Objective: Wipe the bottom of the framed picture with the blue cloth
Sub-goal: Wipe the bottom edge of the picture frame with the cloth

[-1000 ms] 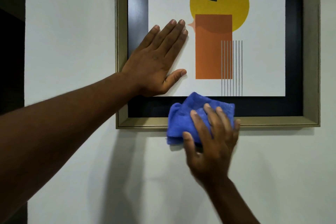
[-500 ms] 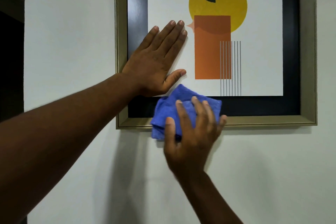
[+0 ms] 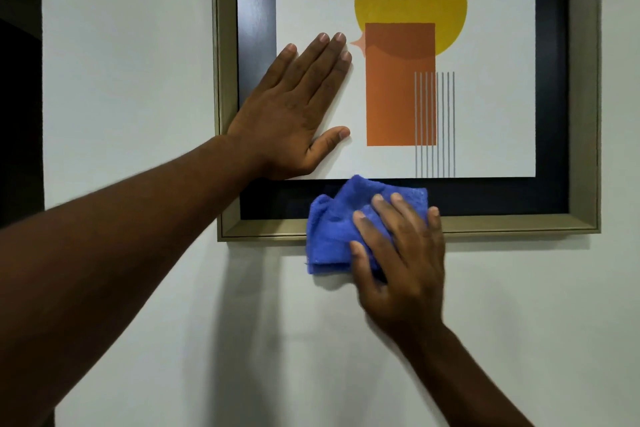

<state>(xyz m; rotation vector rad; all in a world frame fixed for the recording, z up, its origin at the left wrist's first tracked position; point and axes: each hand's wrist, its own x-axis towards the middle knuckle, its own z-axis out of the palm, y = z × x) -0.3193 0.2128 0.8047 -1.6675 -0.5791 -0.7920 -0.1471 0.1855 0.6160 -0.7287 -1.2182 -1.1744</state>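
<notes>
There is only one view, from a camera worn on the person's head. It looks straight ahead at a white wall (image 3: pixel 138 45), from close up, about an arm's reach away. The framed picture (image 3: pixel 581 114) fills the top of the view, and its top edge is cut off. Both arms reach in from the bottom, the left hand (image 3: pixel 294 114) from the left side and the right hand (image 3: pixel 401 260) from the lower right. A dark strip runs down the far left edge.
</notes>
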